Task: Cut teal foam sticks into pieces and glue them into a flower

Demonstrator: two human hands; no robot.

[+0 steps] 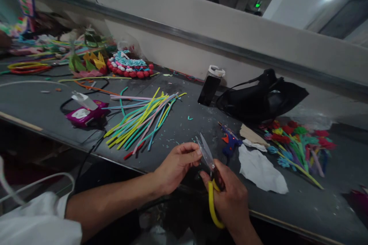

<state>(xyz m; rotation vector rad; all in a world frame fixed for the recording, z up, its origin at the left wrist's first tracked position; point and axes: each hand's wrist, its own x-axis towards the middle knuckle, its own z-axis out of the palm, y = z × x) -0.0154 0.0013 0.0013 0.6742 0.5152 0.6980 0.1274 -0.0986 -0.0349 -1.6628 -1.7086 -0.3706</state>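
Note:
My right hand [231,195] is wrapped round a pair of scissors [206,151] with yellow handles. Their blades point up and away from me and stand slightly apart. Close to the blades, the thumb and fingers of my left hand [179,164] are pinched together; whatever they hold is too small or hidden to make out. Left of my hands, a loose pile of yellow, green, pink and blue fuzzy pipe cleaners [143,120] lies on the dark table [184,122]. Small green clippings [190,118] are scattered beside it.
A blue glue gun [230,139] and a crumpled white cloth [260,168] lie to the right, before a bunch of pipe-cleaner flowers [301,141]. Behind are a dark bottle [209,88] and a black bag [255,97]. A purple device [86,113] with a plugged-in adapter sits left.

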